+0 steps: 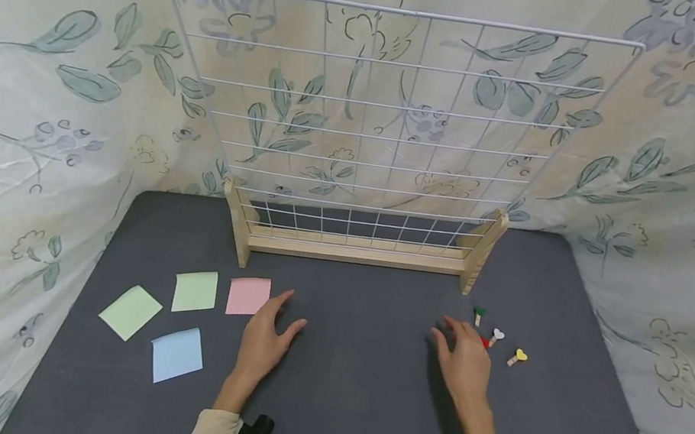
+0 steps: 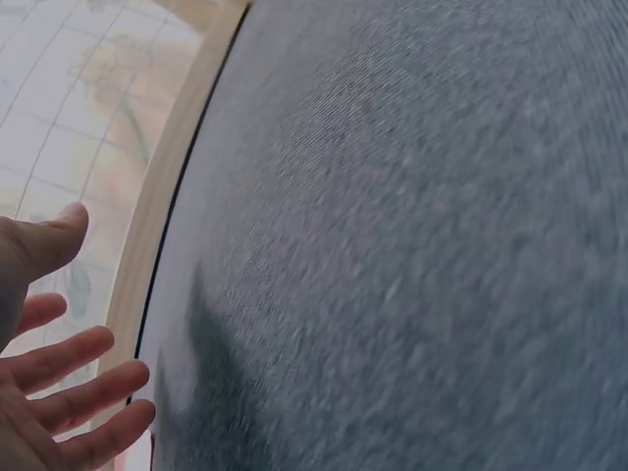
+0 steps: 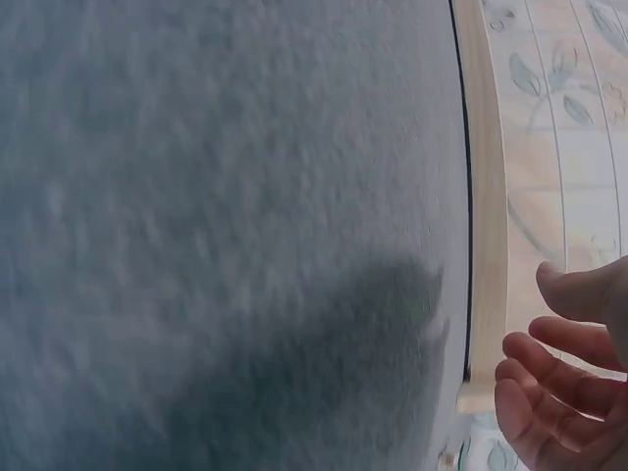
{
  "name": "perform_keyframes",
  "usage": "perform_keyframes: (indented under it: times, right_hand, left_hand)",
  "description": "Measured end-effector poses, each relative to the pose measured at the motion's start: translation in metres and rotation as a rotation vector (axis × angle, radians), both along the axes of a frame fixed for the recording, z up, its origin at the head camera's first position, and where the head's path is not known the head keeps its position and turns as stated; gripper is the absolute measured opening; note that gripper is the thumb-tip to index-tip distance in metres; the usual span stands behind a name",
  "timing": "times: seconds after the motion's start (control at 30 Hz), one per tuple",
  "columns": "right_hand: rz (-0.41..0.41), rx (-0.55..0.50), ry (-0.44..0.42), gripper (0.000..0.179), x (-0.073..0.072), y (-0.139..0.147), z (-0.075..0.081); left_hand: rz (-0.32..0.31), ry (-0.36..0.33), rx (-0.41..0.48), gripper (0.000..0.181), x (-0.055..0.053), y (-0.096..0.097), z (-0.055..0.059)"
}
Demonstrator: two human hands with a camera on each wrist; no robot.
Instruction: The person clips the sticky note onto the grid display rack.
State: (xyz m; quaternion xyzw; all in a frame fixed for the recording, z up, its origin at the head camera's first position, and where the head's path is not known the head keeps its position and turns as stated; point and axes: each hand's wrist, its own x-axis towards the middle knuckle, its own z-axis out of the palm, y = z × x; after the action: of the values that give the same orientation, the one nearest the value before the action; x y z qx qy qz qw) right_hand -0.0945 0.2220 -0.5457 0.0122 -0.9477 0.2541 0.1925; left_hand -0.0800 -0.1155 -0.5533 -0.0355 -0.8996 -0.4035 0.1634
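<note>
Where the head view looks down, the left hand (image 1: 265, 344) sits beside the pink note (image 1: 247, 297), the right hand (image 1: 466, 366) by the pegs (image 1: 518, 355), perhaps above the half-hidden red one; the rack (image 1: 355, 252) stands beyond. From the left wrist, fingers spread, empty. From the right wrist, they bend loosely, holding nothing; a light fingertip pinch would suit such small pegs.
</note>
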Motion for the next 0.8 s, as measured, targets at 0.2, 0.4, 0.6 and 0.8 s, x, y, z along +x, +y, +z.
perform_keyframes:
  times: [0.2, 0.4, 0.6, 0.8]
  right_hand:
    - [-0.044, -0.082, -0.003, 0.028, -0.001, 0.018, 0.002]
    - [-0.154, -0.121, 0.006, 0.029, 0.002, 0.043, 0.006]
    - [-0.324, -0.095, 0.007, 0.03, 0.007, 0.068, 0.005]
    - [-0.447, -0.115, -0.019, 0.033, 0.012, 0.086, 0.003]
  left_hand:
    - [0.039, -0.002, 0.107, 0.054, -0.003, -0.014, 0.002]
    - [0.117, -0.036, 0.135, 0.048, -0.003, -0.032, 0.005]
    - [0.224, -0.078, 0.097, 0.041, 0.0, -0.057, 0.008]
    - [0.357, -0.085, 0.05, 0.032, 0.008, -0.086, 0.008]
